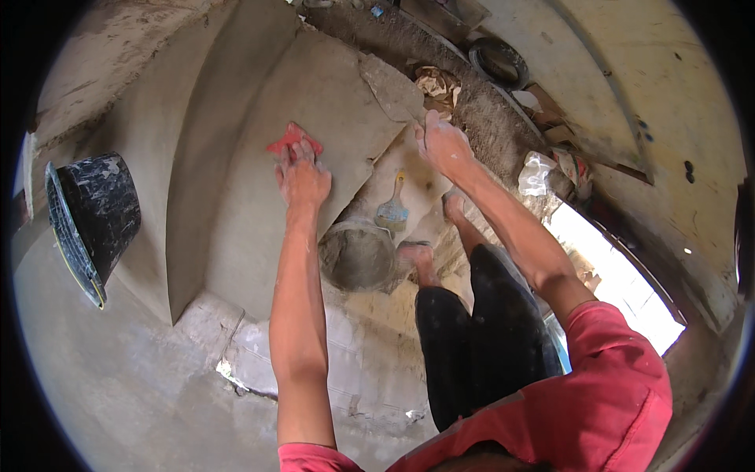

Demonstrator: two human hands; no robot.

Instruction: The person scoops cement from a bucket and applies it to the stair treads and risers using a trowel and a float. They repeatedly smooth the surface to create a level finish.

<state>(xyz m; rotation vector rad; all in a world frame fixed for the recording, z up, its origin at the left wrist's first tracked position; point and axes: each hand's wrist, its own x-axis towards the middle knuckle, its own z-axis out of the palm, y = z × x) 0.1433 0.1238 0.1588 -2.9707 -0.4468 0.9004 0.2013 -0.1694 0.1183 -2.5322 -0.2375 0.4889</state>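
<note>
My left hand (305,175) is pressed on a red pad (281,143), its fingers over it, against smooth grey plaster (259,220). My right hand (445,148) has curled fingers beside the broken upper edge of a thin grey slab (389,90); what they hold, if anything, is unclear. Between my arms are a paintbrush (392,211) with a yellow-tipped handle and a round bucket (356,256) holding grey material. My bare feet are just right of the bucket.
A black bucket (98,212) sits at the far left by curved grey steps (189,141). A black ring-like tub (499,64), crumpled paper (436,86) and a clear bag (536,173) lie at upper right. A bright opening (629,291) is at the right beside a pale panel (661,94).
</note>
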